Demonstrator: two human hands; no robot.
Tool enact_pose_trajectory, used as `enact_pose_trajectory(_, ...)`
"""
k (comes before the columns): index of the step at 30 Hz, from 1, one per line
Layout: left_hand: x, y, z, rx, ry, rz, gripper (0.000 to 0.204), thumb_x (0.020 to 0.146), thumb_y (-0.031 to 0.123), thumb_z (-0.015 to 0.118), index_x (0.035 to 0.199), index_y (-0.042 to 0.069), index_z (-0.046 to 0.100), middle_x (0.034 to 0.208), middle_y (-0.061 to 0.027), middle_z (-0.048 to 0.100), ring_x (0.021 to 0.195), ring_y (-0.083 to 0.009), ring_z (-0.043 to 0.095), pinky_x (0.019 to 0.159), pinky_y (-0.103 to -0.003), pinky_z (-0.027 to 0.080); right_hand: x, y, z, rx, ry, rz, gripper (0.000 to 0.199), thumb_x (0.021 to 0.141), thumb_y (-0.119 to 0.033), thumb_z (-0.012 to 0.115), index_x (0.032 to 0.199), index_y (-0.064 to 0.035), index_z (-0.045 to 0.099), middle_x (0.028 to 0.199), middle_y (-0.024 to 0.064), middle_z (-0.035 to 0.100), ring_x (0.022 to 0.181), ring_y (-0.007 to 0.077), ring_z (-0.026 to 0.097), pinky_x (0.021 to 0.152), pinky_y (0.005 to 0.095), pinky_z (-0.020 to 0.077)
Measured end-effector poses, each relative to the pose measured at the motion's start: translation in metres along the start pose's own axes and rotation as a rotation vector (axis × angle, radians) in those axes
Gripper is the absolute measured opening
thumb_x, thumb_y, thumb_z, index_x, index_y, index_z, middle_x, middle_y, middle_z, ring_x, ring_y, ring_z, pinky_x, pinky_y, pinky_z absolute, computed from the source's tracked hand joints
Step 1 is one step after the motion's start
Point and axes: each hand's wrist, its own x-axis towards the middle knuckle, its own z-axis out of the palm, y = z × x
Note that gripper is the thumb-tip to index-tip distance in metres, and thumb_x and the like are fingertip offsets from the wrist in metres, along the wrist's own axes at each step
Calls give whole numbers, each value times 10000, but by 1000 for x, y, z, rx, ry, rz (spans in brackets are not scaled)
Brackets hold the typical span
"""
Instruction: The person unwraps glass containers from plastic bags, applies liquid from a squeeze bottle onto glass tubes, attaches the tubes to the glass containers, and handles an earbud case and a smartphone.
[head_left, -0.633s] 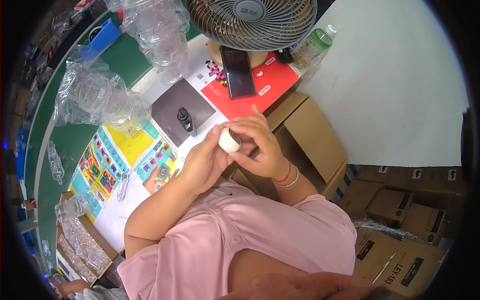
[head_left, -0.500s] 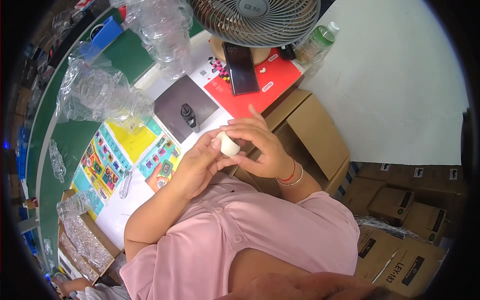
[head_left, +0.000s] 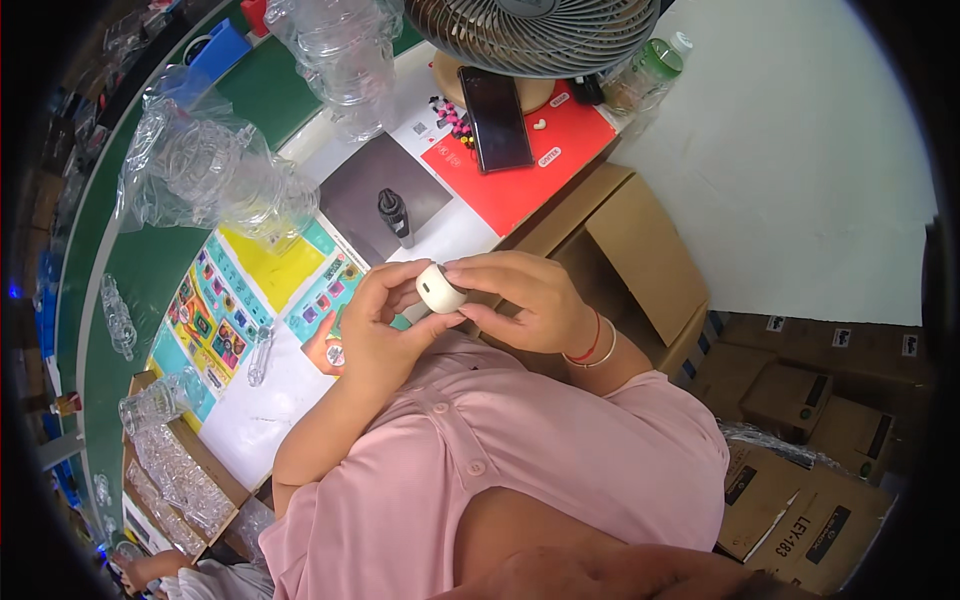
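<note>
A small cream-white rounded case [head_left: 440, 292] with a dark slot in its side is between my two hands, in front of my chest. My left hand [head_left: 392, 312] grips it from the left with curled fingers and the thumb beneath. From the other side my right hand [head_left: 530, 298] pinches it, fingers above and thumb below. A short black tool [head_left: 394, 214] with a narrowed top lies beyond my hands on a dark printed sheet [head_left: 350, 190]. Just left of my left hand are colourful printed sheets [head_left: 215, 320].
At the back stand a fan [head_left: 540, 35], a phone [head_left: 495, 120] on a red sheet [head_left: 460, 180], and a bottle [head_left: 650, 70]. Clear plastic cups in wrap [head_left: 205, 180] lie on the left. An open cardboard box [head_left: 645, 250] is at right; more cartons [head_left: 810, 520] are stacked lower right.
The white case has been turned between my fingers, so its dark slot now shows. My left hand's fingers have shifted around it. The whole view has moved slightly.
</note>
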Motion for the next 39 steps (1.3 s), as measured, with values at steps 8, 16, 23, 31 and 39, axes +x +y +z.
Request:
enact_pose_trajectory(8, 1, -1, -2, -126, -96, -154, 568, 721, -84, 709, 1234, -37, 473, 1158, -124, 509, 1085, -227, 567, 949, -341, 476, 0, -2, -3, -150, -41, 11, 409, 688, 15, 659, 1092, -33, 620, 932, 108, 668, 708, 225, 646, 598, 277, 524)
enact_pose_trajectory(16, 0, -5, -5, -461, -254, -309, 651, 832, -97, 562, 1408, 10, 278, 1243, -98, 416, 1205, -197, 463, 996, -294, 378, 3, 51, -36, 99, -29, 293, 271, 810, -34, 614, 1080, -19, 614, 913, 107, 651, 750, 183, 633, 680, 274, 509)
enact_pose_trajectory(23, 2, -4, 2, -551, -137, -289, 747, 818, -95, 569, 1439, 26, 172, 1220, -99, 407, 1083, -176, 520, 905, -261, 432, 16, 191, -68, -454, 272, 409, 226, 797, -114, 646, 1005, -33, 615, 998, 134, 572, 952, 331, 551, 826, 388, 463)
enact_pose_trajectory(31, 0, 0, 4, -557, -66, -184, 726, 779, -150, 573, 1409, -2, 243, 1219, -78, 395, 1156, -195, 498, 922, -272, 436, 21, 202, -73, -412, 254, 486, 117, 796, -112, 658, 875, -36, 616, 806, 120, 628, 771, 270, 622, 699, 338, 496)
enact_pose_trajectory(39, -1, -3, 5, -441, -58, -42, 691, 742, -168, 598, 1352, -5, 316, 1264, -92, 397, 1193, -211, 484, 950, -302, 435, 29, 76, -59, 84, 279, 62, 124, 731, 17, 704, 817, -24, 624, 920, 82, 583, 749, 156, 585, 640, 268, 488)
